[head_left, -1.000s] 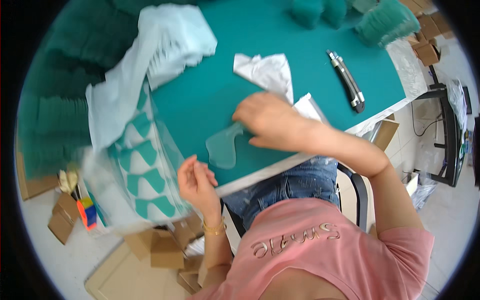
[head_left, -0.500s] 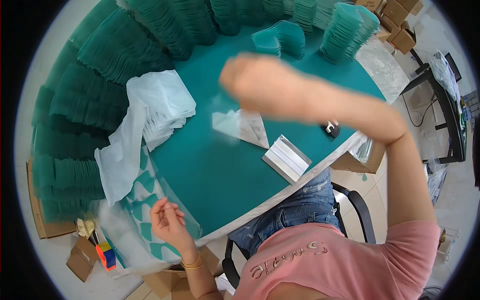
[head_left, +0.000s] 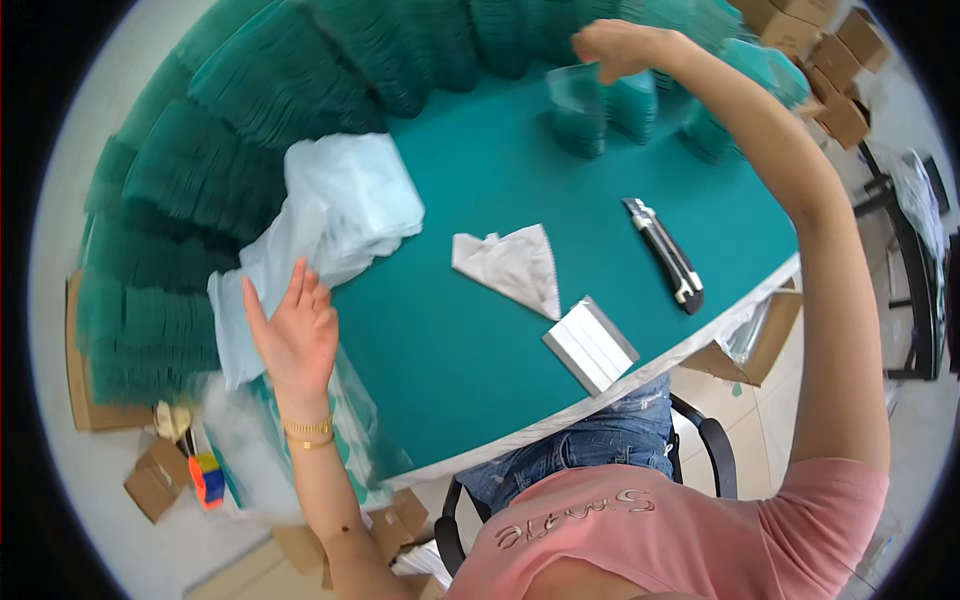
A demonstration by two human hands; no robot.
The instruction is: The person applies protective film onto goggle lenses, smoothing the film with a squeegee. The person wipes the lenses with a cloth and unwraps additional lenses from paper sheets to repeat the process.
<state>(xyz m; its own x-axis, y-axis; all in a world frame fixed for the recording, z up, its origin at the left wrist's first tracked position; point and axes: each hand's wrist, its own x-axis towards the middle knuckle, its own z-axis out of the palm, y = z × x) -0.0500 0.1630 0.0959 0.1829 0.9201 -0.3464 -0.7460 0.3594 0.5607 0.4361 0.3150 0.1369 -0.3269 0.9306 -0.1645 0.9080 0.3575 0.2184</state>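
At the far side of the table, my right hand [head_left: 625,50] is closed at the top of a low stack of curved, translucent green sheets [head_left: 580,125]. Its fingertips pinch the edge of the upper sheet, partly hidden by the hand. My left hand [head_left: 300,335] is empty, palm turned up and fingers spread, above the near end of the pale white sheets [head_left: 355,195]. Between the hands lie a crumpled grey-white cloth [head_left: 515,265], a flat silver-and-white block [head_left: 590,345] by the front edge and a black-and-white utility knife [head_left: 665,255].
Tall stacks of green sheets [head_left: 270,95] line the table's left and far sides. Clear film [head_left: 350,420] hangs at the near left corner, above a roll of tape [head_left: 207,480]. Cardboard boxes [head_left: 840,65] are piled at the far right; an open carton [head_left: 765,340] stands beside the table.
My right hand has swept away from above the cloth to the far green stack, uncovering the knife. My left hand has moved up and opened its fingers. The view has shifted slightly.
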